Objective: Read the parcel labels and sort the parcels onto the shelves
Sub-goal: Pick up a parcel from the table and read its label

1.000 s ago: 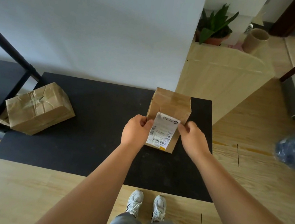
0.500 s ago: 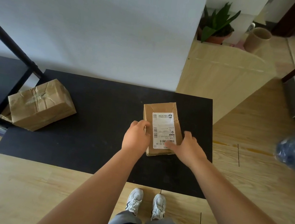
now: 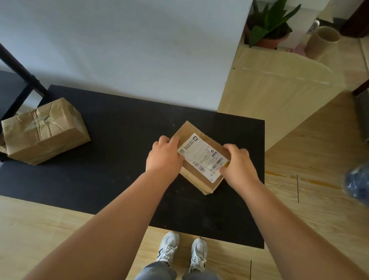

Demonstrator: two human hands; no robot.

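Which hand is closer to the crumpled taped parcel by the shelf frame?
Left. The left hand grips the labelled parcel on its side facing the crumpled parcel, with bare black mat between. The right hand holds the labelled parcel's far side, farther away.

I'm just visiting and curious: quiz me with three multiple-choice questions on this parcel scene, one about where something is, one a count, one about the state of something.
1. Where does the crumpled parcel lie?
A. at the black mat's left end, beside the black shelf frame
B. on the wooden cabinet
C. between the shoes

2. How many brown parcels are in view?
A. one
B. two
C. four

3. How is the labelled parcel being handled?
A. untouched
B. one hand only
C. both hands grip it, label up

Answers:
1 A: it sits on the black mat, next to the black shelf frame.
2 B: just the crumpled and labelled ones.
3 C: the left hand and right hand clasp opposite ends, white label facing the camera.
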